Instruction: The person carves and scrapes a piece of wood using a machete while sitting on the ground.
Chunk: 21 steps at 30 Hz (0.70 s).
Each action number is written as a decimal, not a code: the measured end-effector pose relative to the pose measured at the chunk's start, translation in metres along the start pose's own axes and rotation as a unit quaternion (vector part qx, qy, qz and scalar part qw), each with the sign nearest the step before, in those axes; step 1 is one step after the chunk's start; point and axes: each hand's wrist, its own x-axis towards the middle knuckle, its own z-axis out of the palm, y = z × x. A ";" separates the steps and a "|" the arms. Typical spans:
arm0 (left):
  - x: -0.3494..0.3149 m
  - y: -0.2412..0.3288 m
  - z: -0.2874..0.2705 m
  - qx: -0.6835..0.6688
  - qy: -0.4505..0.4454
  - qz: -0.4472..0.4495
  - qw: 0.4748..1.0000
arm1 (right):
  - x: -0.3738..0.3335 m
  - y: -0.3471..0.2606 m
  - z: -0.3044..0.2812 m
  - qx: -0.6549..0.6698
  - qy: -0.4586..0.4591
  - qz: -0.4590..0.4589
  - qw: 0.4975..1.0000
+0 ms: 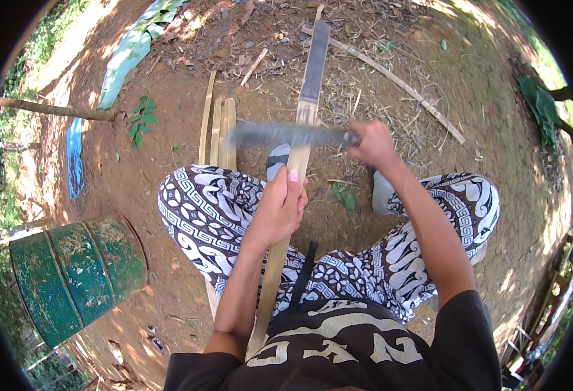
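A long split bamboo strip point(299, 160) runs from my lap away from me, its far end dark and its near part pale. My left hand point(282, 207) is wrapped round it at about knee level, thumb on top. In my right hand point(373, 144) is the dark handle of a machete point(267, 135). Its blade, smeared by motion, lies crosswise over the strip just beyond my left hand, pointing left. Whether the edge touches the bamboo I cannot tell. Left of the strip, several narrow bamboo slats point(223, 133) lie side by side, partly hidden by my left leg.
Shavings point(377, 81) litter the ground ahead, with a long thin bamboo piece point(397, 79) among them. A rusty green drum point(78, 274) stands at the left. Farther off are a banana leaf point(127, 62), a blue sheet point(74, 159) and a thin pole point(55, 108). My knees flank the strip.
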 end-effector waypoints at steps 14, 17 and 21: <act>-0.005 0.005 -0.008 -0.050 -0.027 -0.037 0.998 | 0.002 -0.041 -0.013 -0.115 -0.036 -0.094 0.988; -0.012 0.002 -0.009 -0.025 -0.027 -0.037 0.999 | 0.030 0.000 -0.029 -0.071 -0.013 0.137 0.988; -0.010 0.006 -0.010 -0.047 -0.044 -0.062 0.996 | 0.039 0.011 -0.040 -0.034 0.089 0.216 0.972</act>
